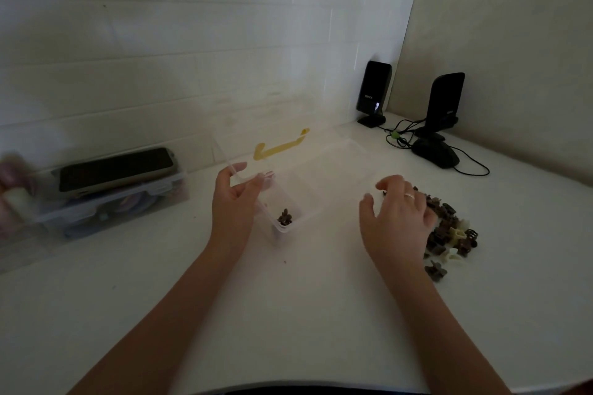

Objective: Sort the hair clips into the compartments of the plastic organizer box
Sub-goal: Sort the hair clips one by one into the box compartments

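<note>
Bench of plain white surface, set in a corner between a pale tiled wall and a beige side wall, seen from the head camera in dim light. Centre: a clear plastic organizer box with its transparent lid raised; a yellow latch shows on the lid's far edge. The left hand pinches the near corner of the lid between thumb and fingers. One small dark brown claw clip lies in the nearest compartment of the box; the other compartments are too faint to read. The right hand, a ring on one finger, is held palm down with fingers loosely spread just right of the box, over the left edge of a heap of small hair clips, mostly brown with a few cream ones; whether it touches or holds a clip cannot be told. One grey-brown clip lies apart at the near side of the heap. Far left: a second clear lidded container holding pale coloured items, with a dark smartphone lying on its lid. Back right corner: two black desktop speakers on stands, and a black computer mouse among trailing cables.
</note>
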`<state>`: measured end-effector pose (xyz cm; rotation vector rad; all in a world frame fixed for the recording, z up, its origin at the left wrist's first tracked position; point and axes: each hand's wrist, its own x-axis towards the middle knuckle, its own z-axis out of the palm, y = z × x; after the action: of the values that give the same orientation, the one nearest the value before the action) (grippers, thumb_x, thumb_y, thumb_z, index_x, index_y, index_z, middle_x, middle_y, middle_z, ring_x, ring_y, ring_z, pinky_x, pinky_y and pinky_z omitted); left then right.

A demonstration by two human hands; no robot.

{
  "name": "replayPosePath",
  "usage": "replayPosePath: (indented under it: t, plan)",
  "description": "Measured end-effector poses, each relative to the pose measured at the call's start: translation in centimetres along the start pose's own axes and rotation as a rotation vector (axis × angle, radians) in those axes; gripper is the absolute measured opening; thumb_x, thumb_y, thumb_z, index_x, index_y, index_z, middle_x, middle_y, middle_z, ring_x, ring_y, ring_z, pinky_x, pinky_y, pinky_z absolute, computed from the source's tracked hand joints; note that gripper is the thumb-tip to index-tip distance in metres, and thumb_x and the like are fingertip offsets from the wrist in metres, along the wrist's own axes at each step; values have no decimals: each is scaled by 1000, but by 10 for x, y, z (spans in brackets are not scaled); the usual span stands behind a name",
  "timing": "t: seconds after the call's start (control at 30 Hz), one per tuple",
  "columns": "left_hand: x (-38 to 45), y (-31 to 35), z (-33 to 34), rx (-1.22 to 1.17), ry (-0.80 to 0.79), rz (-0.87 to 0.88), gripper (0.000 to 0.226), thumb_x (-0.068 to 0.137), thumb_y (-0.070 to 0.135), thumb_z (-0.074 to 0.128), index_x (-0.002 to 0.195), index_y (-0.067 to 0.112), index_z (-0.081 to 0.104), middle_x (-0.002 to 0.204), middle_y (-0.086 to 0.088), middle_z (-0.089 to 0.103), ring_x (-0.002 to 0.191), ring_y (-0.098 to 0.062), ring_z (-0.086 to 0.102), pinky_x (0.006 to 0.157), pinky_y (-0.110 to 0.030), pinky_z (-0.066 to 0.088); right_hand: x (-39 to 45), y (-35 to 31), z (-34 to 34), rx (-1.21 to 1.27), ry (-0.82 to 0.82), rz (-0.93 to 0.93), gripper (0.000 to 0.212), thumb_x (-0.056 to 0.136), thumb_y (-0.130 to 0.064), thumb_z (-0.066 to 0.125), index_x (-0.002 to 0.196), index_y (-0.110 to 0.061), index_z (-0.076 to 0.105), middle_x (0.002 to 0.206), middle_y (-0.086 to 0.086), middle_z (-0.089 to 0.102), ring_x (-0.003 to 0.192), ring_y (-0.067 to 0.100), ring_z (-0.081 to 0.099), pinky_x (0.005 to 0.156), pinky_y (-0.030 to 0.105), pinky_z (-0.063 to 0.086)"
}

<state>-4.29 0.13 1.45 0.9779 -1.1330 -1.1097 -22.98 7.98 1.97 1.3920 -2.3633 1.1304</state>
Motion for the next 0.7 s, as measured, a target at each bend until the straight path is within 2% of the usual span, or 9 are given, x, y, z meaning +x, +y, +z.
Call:
replayPosePath:
  t: [0.13,0.27,0.4,0.53,0.7]
  plan:
    - [0,1,1,-13,-4,-11,21,90,22,63,107,27,51,83,7,75,89,-10,69,89,-60,49,4,9,2,-278,-256,82,39,89,-29,44,126,-17,39,133,5,42,124,28,32,99,47,28]
    - [-2,4,1,-39,-8,-36,23,90,21,62,110,26,51,81,8,75,91,-7,69,90,-57,50,3,11,3,-336,-315,83,49,89,-32,44,136,-20,32,141,7,36,132,30,25,102,49,25]
    - [2,7,-1,-74,-13,-109,25,92,21,58,117,23,51,75,13,74,93,-9,68,92,-57,49,4,11,-2,-336,-300,71,45,82,-28,49,126,-21,37,130,8,40,121,28,30,96,47,29]
    - [3,7,-2,-75,-13,-130,23,93,22,56,115,23,50,75,14,74,102,-15,66,92,-52,49,4,9,-4,-360,-388,56,33,81,-21,49,113,-23,42,124,7,44,122,28,34,98,49,28]
    - [4,7,-2,-65,-10,-144,21,93,22,57,113,23,50,82,6,75,93,-11,68,92,-55,50,5,12,-2,-256,-409,-24,36,83,0,42,110,-23,49,115,3,52,114,23,45,102,43,25]
